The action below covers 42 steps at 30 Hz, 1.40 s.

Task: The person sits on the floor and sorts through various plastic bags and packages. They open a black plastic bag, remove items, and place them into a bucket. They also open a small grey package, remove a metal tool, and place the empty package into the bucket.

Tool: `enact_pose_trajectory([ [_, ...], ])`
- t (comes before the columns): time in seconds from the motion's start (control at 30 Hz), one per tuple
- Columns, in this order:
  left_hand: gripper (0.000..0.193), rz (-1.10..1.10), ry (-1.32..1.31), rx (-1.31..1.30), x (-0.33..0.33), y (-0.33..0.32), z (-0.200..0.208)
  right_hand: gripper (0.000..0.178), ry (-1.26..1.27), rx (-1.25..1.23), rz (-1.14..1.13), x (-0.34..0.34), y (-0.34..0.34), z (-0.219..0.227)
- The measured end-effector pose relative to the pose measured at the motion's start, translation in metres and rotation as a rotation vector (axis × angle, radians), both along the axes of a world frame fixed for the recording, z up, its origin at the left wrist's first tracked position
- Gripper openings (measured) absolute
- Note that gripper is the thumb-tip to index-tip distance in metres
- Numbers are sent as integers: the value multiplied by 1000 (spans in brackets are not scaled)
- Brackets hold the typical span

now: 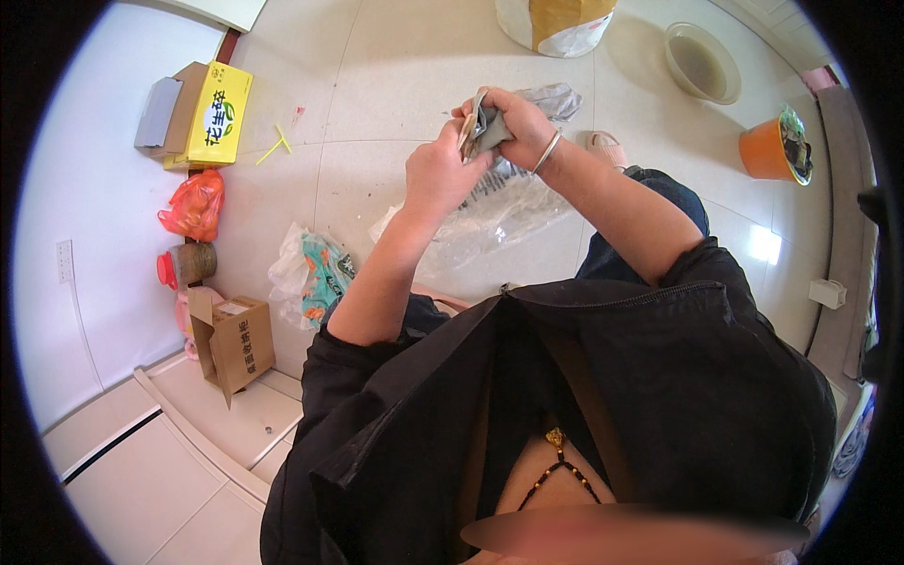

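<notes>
Both my hands meet in front of me above the floor. My left hand (439, 176) closes round the lower left side of a crumpled grey cloth-like thing (492, 135). My right hand (521, 127), with a silver bangle at its wrist, grips the same thing from the upper right. A pale beige edge shows along its left side; what it belongs to I cannot make out. Below the hands a clear plastic bag (513, 218) with dark print lies spread on the tiles. Another crumpled grey piece (556, 100) lies just beyond my right hand.
Along the left wall stand a yellow carton (218, 118), a red bag (196, 205), a red-lidded jar (193, 265) and an open cardboard box (240, 344). A white-and-teal plastic bag (320, 278) lies nearer. Far right are a basin (702, 64) and an orange bucket (770, 151).
</notes>
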<state>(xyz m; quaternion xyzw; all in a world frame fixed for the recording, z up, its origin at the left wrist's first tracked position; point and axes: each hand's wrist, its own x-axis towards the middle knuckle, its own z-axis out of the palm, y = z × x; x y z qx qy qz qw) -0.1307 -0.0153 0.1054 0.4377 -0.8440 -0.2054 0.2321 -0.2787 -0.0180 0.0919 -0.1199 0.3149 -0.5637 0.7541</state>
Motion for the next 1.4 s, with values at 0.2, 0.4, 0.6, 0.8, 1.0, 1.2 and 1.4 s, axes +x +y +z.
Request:
enact_pose_trajectory([
  [0.2,25,121,377,349,15,-22,8,34,323,-392,78,-14,-8,-2],
  [0.4,6,199,922,1074,22,-26,22,47,1087,-668,413,-9,1,-1],
  [0.6,23,155,992,1040,34,-33,39,28,898,-287,357,-7,1,4],
  [0.8,35,-100,850,782,60,-36,60,25,588,-20,244,-1,0,-1],
  [1.0,36,-342,349,314,47,-22,67,34,927,-266,496,5,-3,-28],
  [1.2,30,-431,192,738,38,-22,50,24,1131,-759,773,26,17,-36],
  [1.4,30,-182,332,1032,37,-45,-2,15,859,-917,765,34,34,-14],
])
